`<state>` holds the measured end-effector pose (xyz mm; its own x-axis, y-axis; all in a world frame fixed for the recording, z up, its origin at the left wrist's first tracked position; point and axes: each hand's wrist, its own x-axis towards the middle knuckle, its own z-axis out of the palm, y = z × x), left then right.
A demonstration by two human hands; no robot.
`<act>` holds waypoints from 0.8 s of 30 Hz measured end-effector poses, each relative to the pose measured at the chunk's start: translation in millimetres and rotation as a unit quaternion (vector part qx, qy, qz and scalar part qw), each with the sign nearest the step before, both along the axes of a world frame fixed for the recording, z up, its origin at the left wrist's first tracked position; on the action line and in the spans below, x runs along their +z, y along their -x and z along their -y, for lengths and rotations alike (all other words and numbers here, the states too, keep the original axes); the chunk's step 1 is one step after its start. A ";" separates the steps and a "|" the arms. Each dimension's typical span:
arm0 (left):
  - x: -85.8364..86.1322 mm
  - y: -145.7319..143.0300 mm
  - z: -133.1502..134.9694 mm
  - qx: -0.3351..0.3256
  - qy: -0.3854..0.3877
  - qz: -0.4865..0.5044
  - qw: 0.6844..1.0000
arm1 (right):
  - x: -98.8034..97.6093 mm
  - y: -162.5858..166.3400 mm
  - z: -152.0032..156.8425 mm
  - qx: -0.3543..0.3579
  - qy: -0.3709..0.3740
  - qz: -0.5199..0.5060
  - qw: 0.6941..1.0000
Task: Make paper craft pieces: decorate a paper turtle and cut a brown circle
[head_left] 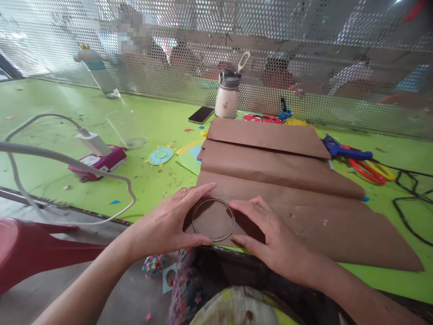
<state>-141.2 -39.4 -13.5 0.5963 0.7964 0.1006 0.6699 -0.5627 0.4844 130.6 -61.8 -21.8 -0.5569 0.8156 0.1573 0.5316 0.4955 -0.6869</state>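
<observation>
A thin clear ring (213,219) lies flat on the near corner of a folded sheet of brown paper (287,180) on the green table (50,104). My left hand (169,221) curves around the ring's left side, forefinger along its top and thumb under its bottom edge. My right hand (267,234) holds the ring's right side the same way. Both hands press the ring against the paper. A small ring sits on one left finger.
A pale water bottle (227,95) and a black phone (201,114) stand behind the paper. A blue glue gun (341,150) and red-yellow scissors (370,170) lie right. A pink device (98,162) with white cable, a clear cup (126,128) and paper cutouts (161,155) lie left.
</observation>
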 end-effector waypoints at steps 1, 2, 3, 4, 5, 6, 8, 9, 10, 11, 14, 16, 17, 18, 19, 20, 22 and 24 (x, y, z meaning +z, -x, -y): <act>0.2 -0.1 -0.1 -0.001 0.000 -0.001 1.000 | 1.5 0.3 -0.2 0.001 0.000 0.008 1.000; 0.1 0.0 -0.3 -0.002 0.000 -0.003 1.000 | 3.5 1.0 -0.7 0.002 -0.002 0.018 1.000; -0.2 0.1 -0.7 -0.004 0.000 -0.003 1.000 | 6.0 2.3 -1.6 0.005 -0.002 0.029 1.000; -0.7 0.3 -1.0 -0.005 0.000 -0.004 1.000 | 8.7 4.1 -2.6 0.009 0.000 0.040 0.999; -1.4 0.6 -1.4 -0.005 -0.001 -0.003 1.000 | 11.4 6.2 -3.8 0.012 0.001 0.049 0.999; -2.1 0.9 -1.7 -0.005 -0.002 -0.003 1.000 | 13.6 8.5 -5.1 0.013 0.003 0.056 0.998; -3.4 1.3 -2.0 -0.003 -0.004 -0.003 1.000 | 15.6 12.9 -7.4 0.011 0.005 0.060 0.998; -3.9 1.3 -2.1 -0.004 -0.005 -0.002 1.000 | 14.9 14.5 -8.1 0.008 0.001 0.057 0.998; -4.3 1.3 -2.0 -0.006 -0.007 -0.001 1.000 | 13.2 15.6 -8.5 0.004 -0.004 0.052 0.999; -4.6 1.2 -2.0 -0.007 -0.009 -0.002 1.000 | 10.8 16.1 -8.6 0.000 -0.010 0.047 0.999; -5.1 0.9 -2.2 -0.012 -0.013 -0.001 1.000 | 3.2 15.1 -7.6 -0.014 -0.023 0.039 0.999; -5.6 1.0 -2.6 -0.012 -0.013 0.000 1.000 | 1.1 14.1 -6.8 -0.016 -0.018 0.038 0.999; -6.0 1.1 -2.9 -0.012 -0.011 0.001 1.000 | 1.2 13.9 -6.5 -0.015 -0.013 0.035 0.999; -6.3 1.3 -3.1 -0.012 -0.009 0.001 1.000 | 1.8 14.1 -6.4 -0.014 -0.009 0.032 0.999; -6.6 1.4 -3.3 -0.011 -0.005 -0.001 1.000 | 2.8 14.7 -6.3 -0.013 -0.006 0.028 1.000; -6.7 1.5 -3.4 -0.011 -0.002 -0.002 1.000 | 3.8 15.5 -6.2 -0.012 -0.005 0.025 1.000; -6.5 1.3 -3.5 -0.012 0.002 -0.005 1.000 | 5.1 17.4 -6.2 -0.010 -0.007 0.022 1.000; -5.7 0.7 -3.5 -0.016 -0.001 -0.002 1.000 | 4.8 19.2 -6.2 -0.010 -0.010 0.021 1.000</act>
